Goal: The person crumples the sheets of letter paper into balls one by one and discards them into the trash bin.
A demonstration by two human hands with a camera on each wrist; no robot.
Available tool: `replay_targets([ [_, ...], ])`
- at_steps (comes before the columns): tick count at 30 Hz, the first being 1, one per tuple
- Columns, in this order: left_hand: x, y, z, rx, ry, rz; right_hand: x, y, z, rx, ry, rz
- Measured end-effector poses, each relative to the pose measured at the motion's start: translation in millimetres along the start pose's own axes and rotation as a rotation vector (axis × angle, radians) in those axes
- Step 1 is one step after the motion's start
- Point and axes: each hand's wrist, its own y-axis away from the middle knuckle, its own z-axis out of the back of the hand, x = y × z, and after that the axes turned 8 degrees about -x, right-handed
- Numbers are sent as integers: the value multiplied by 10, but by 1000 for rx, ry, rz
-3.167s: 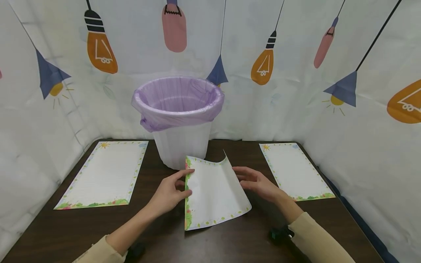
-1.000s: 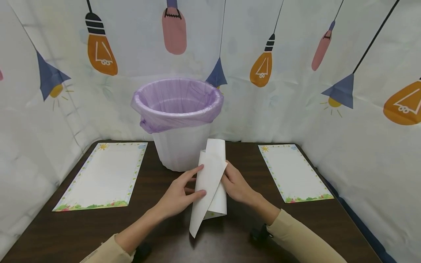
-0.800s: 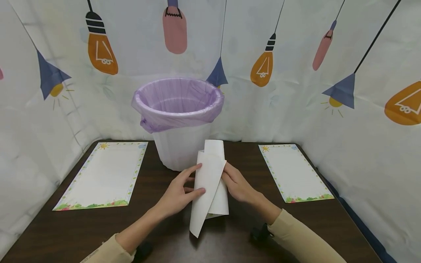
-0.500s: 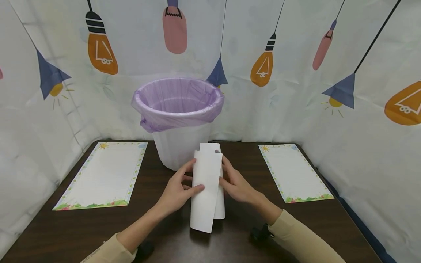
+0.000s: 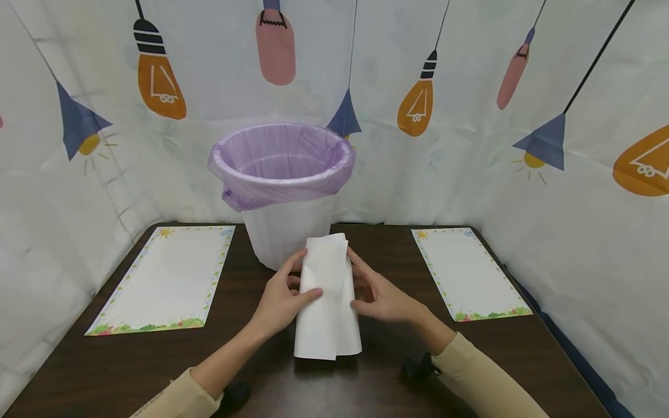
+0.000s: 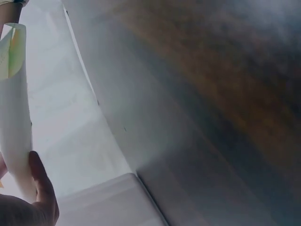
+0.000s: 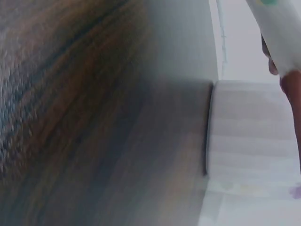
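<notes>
A sheet of paper (image 5: 324,313), white side outward, is rolled into a loose, flattened tube in the head view, its flap overlapping down the front. My left hand (image 5: 280,299) holds its left side, thumb in front and fingers behind. From the other side my right hand (image 5: 381,293) grips the right edge between thumb and fingers. Looking from the left wrist, the rolled paper (image 6: 14,113) shows a green and yellow printed inside at its open end. In the right wrist view only part of the rolled paper (image 7: 282,37) and some fingers (image 7: 292,94) show.
A white bin (image 5: 287,215) with a purple liner (image 5: 282,188) stands just behind the paper. Flat bordered sheets lie at left (image 5: 167,278) and right (image 5: 470,273) on the dark wooden table (image 5: 130,371). A patterned curtain (image 5: 444,191) surrounds the table.
The bordered sheet, earlier open with its printed side showing, has been rolled inward. Its slanted flap has straightened, and the roll has shifted slightly left and become more even.
</notes>
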Motion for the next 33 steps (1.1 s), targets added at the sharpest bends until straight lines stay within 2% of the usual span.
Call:
replay_targets([
  [5, -10, -24, 28, -21, 19, 15, 14, 10, 27, 105, -64, 4],
  [10, -15, -34, 46, -19, 11, 6, 69, 8, -7, 129, -77, 8],
  [19, -7, -39, 81, -46, 51, 6, 48, 11, -48, 0, 111, 133],
  [27, -1, -19, 77, -33, 74, -2, 21, 23, -40, 99, 175, 126],
  [33, -16, -19, 54, -34, 68, 16, 1, 7, -80, 71, 340, 186],
])
